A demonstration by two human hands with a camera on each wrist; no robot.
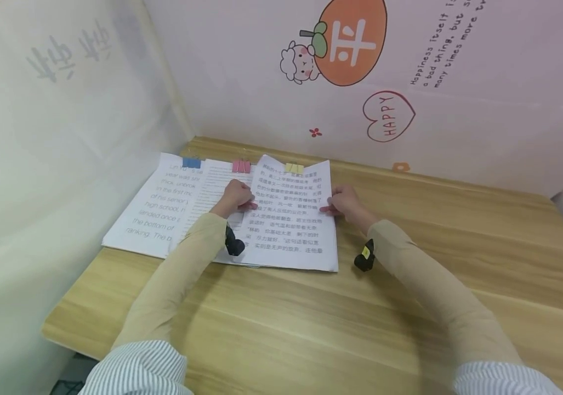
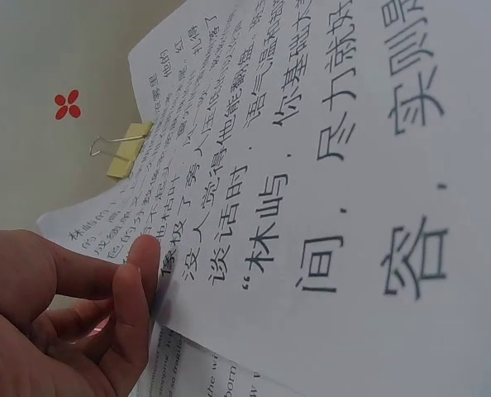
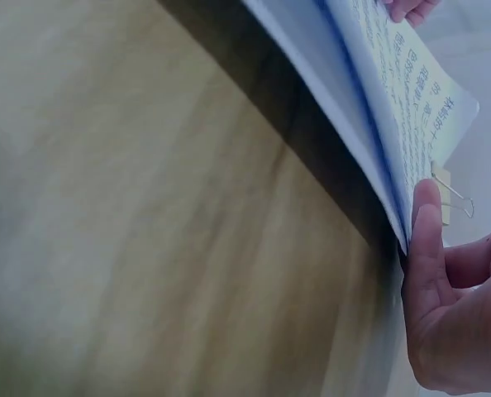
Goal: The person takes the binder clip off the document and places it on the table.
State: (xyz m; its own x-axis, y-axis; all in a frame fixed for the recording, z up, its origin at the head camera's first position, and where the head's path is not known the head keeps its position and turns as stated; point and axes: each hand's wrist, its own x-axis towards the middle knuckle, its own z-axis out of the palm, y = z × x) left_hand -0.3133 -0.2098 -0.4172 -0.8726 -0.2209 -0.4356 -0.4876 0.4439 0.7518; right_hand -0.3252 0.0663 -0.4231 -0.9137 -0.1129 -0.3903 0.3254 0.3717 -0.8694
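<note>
A stack of printed sheets (image 1: 291,236) with Chinese text lies at the right end of a row of papers, a yellow binder clip (image 1: 294,168) on its top edge. My left hand (image 1: 235,196) pinches the stack's left edge between thumb and fingers, as the left wrist view shows. At the opposite edge, my right hand (image 1: 347,202) pinches the sheets too. The right wrist view shows the stack's near right side (image 3: 345,124) raised off the table. The top corners of the sheets curl up around the clip.
Left of the stack, partly overlapped, lie papers (image 1: 214,186) under a pink binder clip (image 1: 241,166). Farther left, large-print English sheets (image 1: 148,214) carry a blue binder clip (image 1: 191,163). The wooden table (image 1: 281,329) meets printed cloth walls (image 1: 242,99) at the back and left.
</note>
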